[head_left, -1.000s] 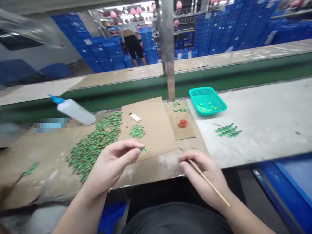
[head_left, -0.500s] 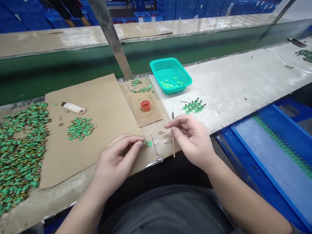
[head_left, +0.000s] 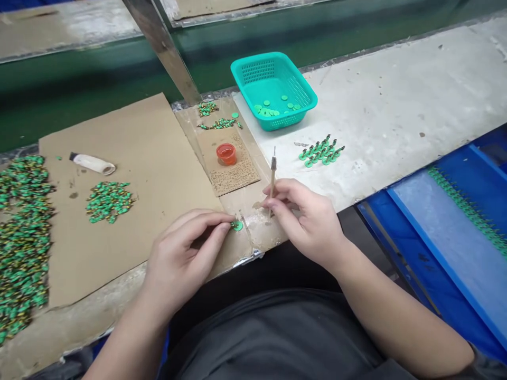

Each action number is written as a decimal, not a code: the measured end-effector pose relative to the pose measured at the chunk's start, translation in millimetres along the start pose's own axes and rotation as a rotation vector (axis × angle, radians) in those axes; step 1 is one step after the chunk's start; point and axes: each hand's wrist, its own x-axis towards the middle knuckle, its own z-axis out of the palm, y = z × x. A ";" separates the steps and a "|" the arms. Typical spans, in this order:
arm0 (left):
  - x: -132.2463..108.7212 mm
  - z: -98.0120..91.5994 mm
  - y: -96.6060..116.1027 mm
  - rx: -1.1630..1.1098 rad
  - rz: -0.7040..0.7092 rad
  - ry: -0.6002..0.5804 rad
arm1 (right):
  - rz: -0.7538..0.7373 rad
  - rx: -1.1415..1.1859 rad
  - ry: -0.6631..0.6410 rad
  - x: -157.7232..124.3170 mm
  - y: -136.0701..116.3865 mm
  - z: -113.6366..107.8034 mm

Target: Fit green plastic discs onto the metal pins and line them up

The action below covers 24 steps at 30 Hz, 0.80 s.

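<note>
My left hand [head_left: 184, 248] is closed in a pinch at the bench's front edge, on a small green figure mostly hidden by the fingertips. Right at those fingertips is a flat green disc [head_left: 237, 226]. In my right hand [head_left: 307, 216], thumb and fingers grip a thin wooden-handled needle tool [head_left: 273, 177], its metal tip pointing up. Beyond the hands, a small red cup [head_left: 226, 153] of liquid stands on a speckled cardboard piece [head_left: 237, 177]. Several small figures on green discs [head_left: 321, 151] stand to the right.
A teal basket [head_left: 304, 105] holds loose green discs. On the left cardboard sheet [head_left: 158, 148] lie a whitish tube [head_left: 93, 163] and a pile of green figures [head_left: 110, 201]; a larger heap [head_left: 24, 253] is beside it. A metal post [head_left: 166, 53] rises behind; blue crates [head_left: 420, 248] are at right.
The view has tipped downward and closer. The needle tool, earlier stretching down past my right fingers, now points up in their grip. My left hand remains beside the green disc.
</note>
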 end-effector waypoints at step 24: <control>0.2 -3.0 4.0 0.296 0.360 -0.003 | -0.114 -0.142 -0.018 -5.6 -0.2 -3.6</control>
